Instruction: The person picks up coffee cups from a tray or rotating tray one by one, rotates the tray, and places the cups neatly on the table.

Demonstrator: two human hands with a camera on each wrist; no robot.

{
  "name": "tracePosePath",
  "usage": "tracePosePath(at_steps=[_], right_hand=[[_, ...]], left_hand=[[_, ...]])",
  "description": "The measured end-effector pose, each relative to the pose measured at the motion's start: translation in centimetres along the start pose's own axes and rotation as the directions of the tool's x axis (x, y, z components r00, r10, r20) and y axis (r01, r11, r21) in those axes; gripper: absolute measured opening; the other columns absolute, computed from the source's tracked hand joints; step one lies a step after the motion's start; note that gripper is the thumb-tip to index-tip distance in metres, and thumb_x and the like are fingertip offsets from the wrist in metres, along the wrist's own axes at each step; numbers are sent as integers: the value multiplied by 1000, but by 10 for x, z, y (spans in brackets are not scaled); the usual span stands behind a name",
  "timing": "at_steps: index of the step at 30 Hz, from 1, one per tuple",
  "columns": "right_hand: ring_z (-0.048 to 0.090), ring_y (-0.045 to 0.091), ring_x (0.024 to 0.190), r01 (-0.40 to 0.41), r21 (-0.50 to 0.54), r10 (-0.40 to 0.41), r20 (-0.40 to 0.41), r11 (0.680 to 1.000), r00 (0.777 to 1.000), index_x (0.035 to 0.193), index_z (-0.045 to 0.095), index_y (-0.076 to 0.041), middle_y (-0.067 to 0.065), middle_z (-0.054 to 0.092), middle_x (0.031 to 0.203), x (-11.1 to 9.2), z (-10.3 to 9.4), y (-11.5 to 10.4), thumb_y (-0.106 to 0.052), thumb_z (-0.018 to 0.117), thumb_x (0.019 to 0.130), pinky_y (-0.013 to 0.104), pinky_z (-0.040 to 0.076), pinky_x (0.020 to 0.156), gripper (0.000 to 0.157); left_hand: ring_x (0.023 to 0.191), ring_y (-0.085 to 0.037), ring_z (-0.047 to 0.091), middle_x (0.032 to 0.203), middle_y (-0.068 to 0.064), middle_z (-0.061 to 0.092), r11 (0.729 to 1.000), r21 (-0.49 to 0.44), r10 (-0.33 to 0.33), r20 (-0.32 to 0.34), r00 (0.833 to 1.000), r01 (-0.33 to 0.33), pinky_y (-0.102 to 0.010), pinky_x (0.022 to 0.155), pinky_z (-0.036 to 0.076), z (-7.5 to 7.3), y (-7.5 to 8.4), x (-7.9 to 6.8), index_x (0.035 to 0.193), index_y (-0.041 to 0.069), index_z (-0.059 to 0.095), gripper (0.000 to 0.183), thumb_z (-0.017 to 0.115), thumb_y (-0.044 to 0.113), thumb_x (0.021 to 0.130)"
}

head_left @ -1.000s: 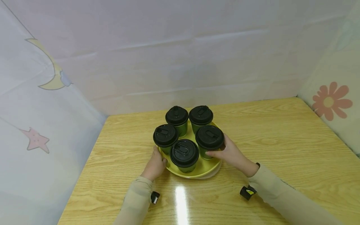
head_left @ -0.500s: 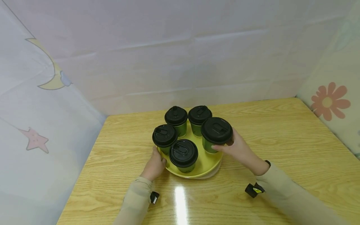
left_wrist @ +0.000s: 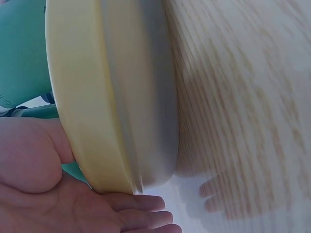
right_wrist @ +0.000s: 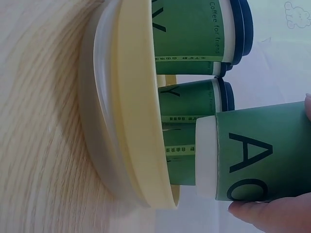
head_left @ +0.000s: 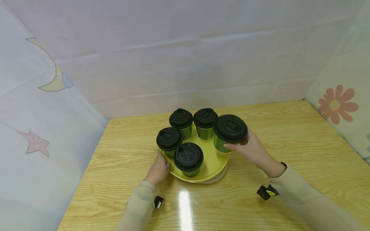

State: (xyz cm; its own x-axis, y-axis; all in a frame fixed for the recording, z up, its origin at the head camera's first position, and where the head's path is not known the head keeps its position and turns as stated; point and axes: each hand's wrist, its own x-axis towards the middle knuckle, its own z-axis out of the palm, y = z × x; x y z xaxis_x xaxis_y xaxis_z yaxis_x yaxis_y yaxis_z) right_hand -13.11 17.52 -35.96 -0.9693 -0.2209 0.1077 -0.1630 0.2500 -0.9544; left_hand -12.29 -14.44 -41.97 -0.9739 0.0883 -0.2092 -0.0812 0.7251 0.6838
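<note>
My right hand (head_left: pixel 251 149) grips a green paper coffee cup (right_wrist: pixel 265 150) with a black lid, thumb on the near side. In the right wrist view its white bottom band is raised clear of the round yellow tray (head_left: pixel 212 157). My left hand (head_left: pixel 159 168) holds the tray's left rim, thumb over the edge and fingers along the outside (left_wrist: pixel 141 213). Several like cups stand upright on the tray: a front cup (head_left: pixel 189 158), a left cup (head_left: pixel 169 139), a back left cup (head_left: pixel 181 120) and a back right cup (head_left: pixel 206 122).
Below the tray is a pale round base (left_wrist: pixel 146 97) on the wood-grain table (head_left: pixel 115 150). A pale fabric backdrop (head_left: pixel 185 64) rises behind the table and at both sides. Each wrist wears a black camera strap.
The right hand has lifted its cup off the tray and carried it right and away from me. The left hand and the other cups have stayed put.
</note>
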Motion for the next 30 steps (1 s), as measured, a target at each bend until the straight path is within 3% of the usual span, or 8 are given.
tracePosePath(at_steps=[5, 14, 30], right_hand=[[50, 9, 117, -25, -25, 25, -10, 999, 1000, 150, 28, -3, 17, 45, 141, -2, -5, -2, -10, 74, 87, 15, 45, 89, 78], [51, 1, 110, -4, -61, 1, -46, 998, 999, 149, 28, -3, 16, 47, 136, -3, -16, 1, -10, 72, 88, 15, 46, 85, 76], [52, 3, 110, 7, -60, -11, -80, 998, 997, 149, 29, -6, 2, 49, 129, -4, -29, 16, -10, 71, 89, 14, 46, 83, 74]], left_hand=[[123, -42, 42, 146, -46, 15, 1000, 0, -8, 0, 1000, 8, -50, 97, 40, 0, 0, 1, 143, -23, -1, 73, 46, -2, 91], [111, -41, 48, 146, -45, 16, 1000, 18, -18, 6, 1000, 18, -45, 84, 44, 1, -1, 2, 143, -23, -1, 73, 46, -1, 92], [120, -43, 44, 146, -45, 16, 999, 31, -20, 1, 1000, 20, -49, 92, 43, 3, -3, 4, 143, -23, -1, 73, 46, 0, 92]])
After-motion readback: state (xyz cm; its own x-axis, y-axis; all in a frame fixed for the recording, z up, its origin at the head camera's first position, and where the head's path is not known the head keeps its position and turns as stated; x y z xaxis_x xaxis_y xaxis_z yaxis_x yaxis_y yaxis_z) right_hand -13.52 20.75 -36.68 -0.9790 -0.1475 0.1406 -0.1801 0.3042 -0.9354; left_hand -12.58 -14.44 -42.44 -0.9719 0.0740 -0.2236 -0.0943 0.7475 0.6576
